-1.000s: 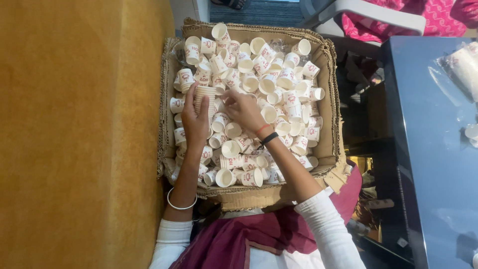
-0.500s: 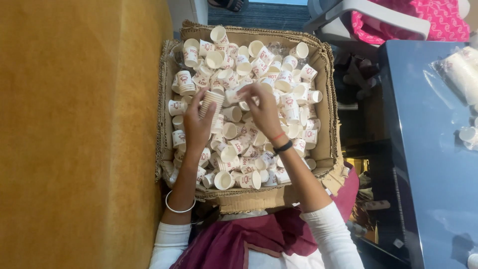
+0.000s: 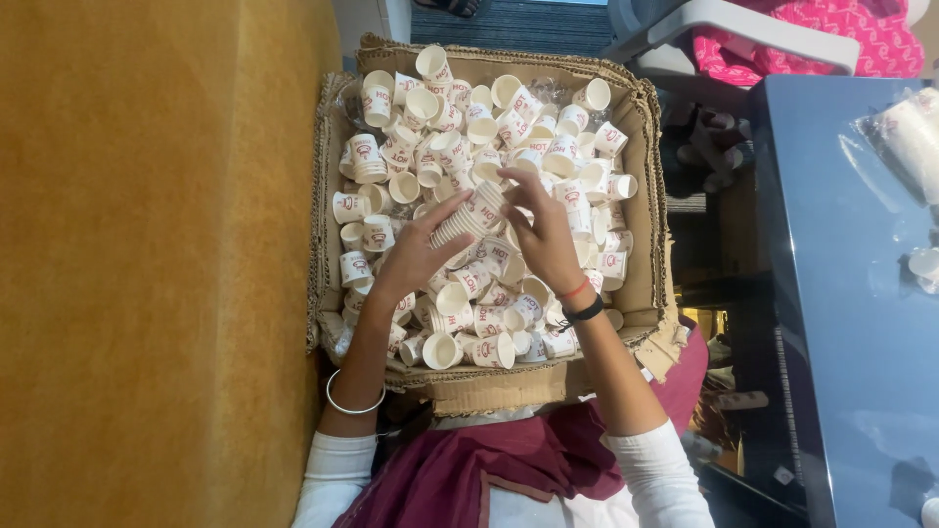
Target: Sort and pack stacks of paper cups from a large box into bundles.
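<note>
Over the middle of the brown corrugated cardboard box [image 3: 641, 147], the left hand [image 3: 416, 256] grips a nested stack of small white paper cups [image 3: 468, 221]; the right hand [image 3: 544, 235] pinches its far end. Loose cups [image 3: 460, 127] crowd every edge, leaving no bare floor inside.

Bright, even light; slight softness
</note>
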